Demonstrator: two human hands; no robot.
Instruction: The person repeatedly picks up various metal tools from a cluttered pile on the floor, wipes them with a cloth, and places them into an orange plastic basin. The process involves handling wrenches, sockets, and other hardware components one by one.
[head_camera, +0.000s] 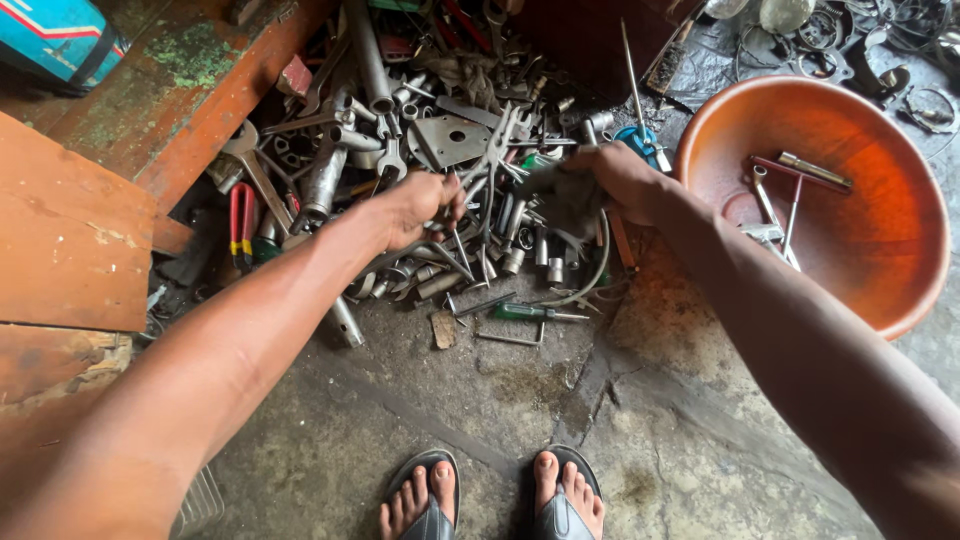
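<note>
A heap of metal tools (420, 140) lies on the concrete floor: wrenches, sockets, pipes and screwdrivers. My left hand (420, 205) is closed around a wrench (492, 158) lifted out of the heap. My right hand (620, 180) grips a dark dirty rag (568, 200) that touches the wrench's end. Both hands hover just above the pile.
An orange plastic basin (880, 240) at the right holds a few T-handle tools (790, 195). Red-handled pliers (241, 222) and a green-handled screwdriver (525, 312) lie at the pile's edges. Wooden boards (70, 240) stand at the left. My sandalled feet (490, 500) are at the bottom.
</note>
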